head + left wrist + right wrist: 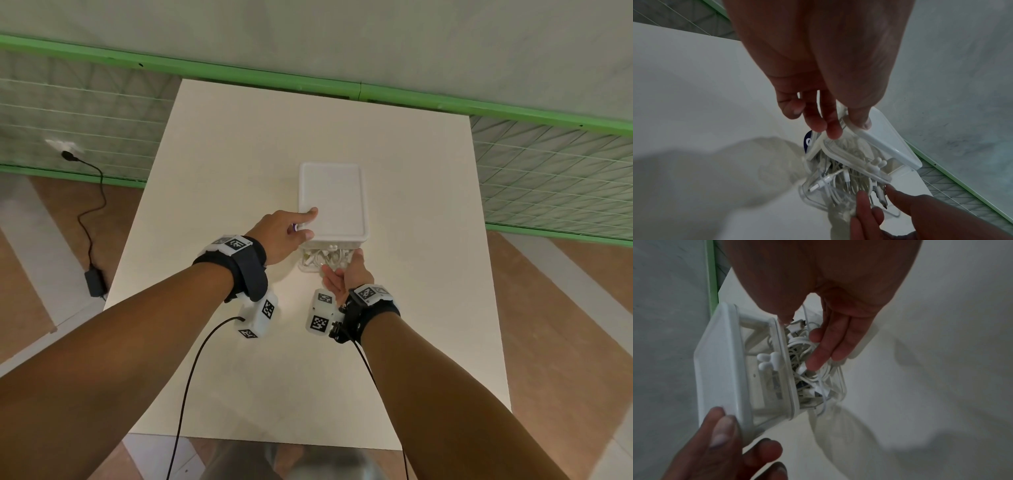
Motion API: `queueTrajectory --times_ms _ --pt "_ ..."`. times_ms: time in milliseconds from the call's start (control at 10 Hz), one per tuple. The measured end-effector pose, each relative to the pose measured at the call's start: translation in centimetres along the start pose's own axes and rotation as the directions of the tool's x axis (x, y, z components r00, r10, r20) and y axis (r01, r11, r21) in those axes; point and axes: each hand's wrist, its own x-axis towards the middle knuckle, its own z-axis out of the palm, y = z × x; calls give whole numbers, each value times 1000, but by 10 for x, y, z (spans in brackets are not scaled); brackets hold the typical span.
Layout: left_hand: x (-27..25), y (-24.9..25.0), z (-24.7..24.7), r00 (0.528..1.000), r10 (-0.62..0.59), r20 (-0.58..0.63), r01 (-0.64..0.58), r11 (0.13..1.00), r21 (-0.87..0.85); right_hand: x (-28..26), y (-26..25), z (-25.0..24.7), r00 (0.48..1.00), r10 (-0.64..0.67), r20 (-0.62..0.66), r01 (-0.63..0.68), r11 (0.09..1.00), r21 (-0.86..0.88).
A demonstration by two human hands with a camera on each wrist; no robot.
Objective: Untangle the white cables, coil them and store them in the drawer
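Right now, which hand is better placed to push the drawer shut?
Right. The right hand is at the open clear plastic drawer holding the white cables; the left hand steadies the white box.

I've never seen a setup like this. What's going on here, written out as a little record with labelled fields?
Setting: white table by a green-framed mesh fence
Container: small white drawer box, its drawer pulled partly open toward the person
Contents: white cables bundled in the drawer
Left hand: steadies the box at its top front corner, fingers resting on the lid
Right hand: fingers reach into the drawer, touching the cables
Worn gear: wrist cameras with black-and-white markers
Task stage: cables in the drawer, drawer not yet closed
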Motion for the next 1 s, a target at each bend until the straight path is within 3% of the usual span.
queueTrajectory --times_ms 300,700,800,900,1000 --pt "-1 1 -2 1000 9 25 -9 1000 5 -13 0 11 987 -118 111 92 972 215" --pt "-2 2 -3 998 -6 56 5 1000 26 -12 -6 9 995 16 98 -44 957 286" --pt "-3 6 -2 1000 9 29 -9 1000 27 -15 -7 8 998 34 60 -48 964 263" --pt "-12 8 -8 992 57 -109 -50 997 66 -9 -12 0 998 -1 -67 15 976 216" --pt "-38 -8 -8 969 -25 -245 20 1000 -21 -11 -20 -15 986 -90 -141 115 977 180"
